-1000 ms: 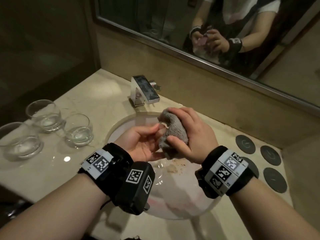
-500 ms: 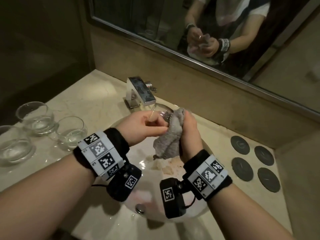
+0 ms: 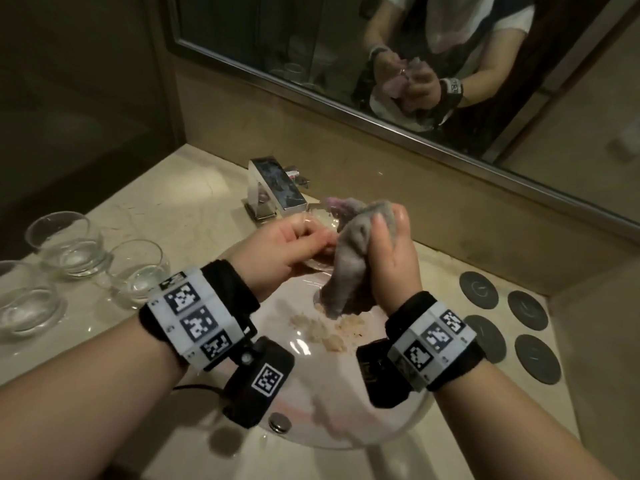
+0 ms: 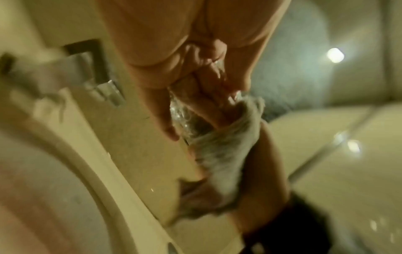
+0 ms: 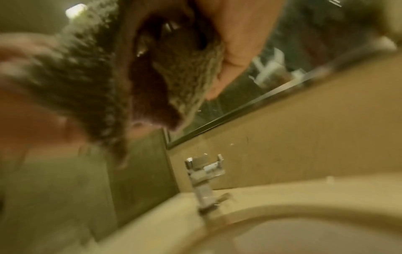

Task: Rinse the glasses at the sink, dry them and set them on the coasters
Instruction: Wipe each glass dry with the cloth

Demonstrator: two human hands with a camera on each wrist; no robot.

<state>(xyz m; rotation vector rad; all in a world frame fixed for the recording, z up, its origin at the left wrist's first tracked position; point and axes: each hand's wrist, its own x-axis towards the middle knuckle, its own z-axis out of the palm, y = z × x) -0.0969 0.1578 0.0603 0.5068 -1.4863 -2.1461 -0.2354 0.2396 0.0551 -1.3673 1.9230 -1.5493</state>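
Note:
Over the sink basin [image 3: 346, 431] my left hand [image 3: 298, 244] grips a small clear glass [image 3: 320, 220], mostly hidden by fingers and cloth. The glass [image 4: 185, 118] shows between my fingers in the left wrist view. My right hand [image 3: 388, 251] grips a grey cloth [image 3: 349, 268] bunched against and into the glass; the cloth [image 5: 91, 72] fills the right wrist view. Three more clear glasses stand on the counter at the left: one [image 3: 65, 244], one [image 3: 136, 271] and one [image 3: 24, 306]. Several dark round coasters [image 3: 479, 289] lie bare on the counter at the right.
A square chrome faucet [image 3: 277, 192] stands behind the basin, close to my hands. A wall mirror [image 3: 415, 57] runs along the back and reflects me. A drain button [image 3: 278, 422] sits at the basin's near rim. Pale residue [image 3: 325, 332] lies in the basin.
Both hands have risen toward the faucet and turned. My right hand now stands upright, twisting the cloth in the glass that my left hand holds.

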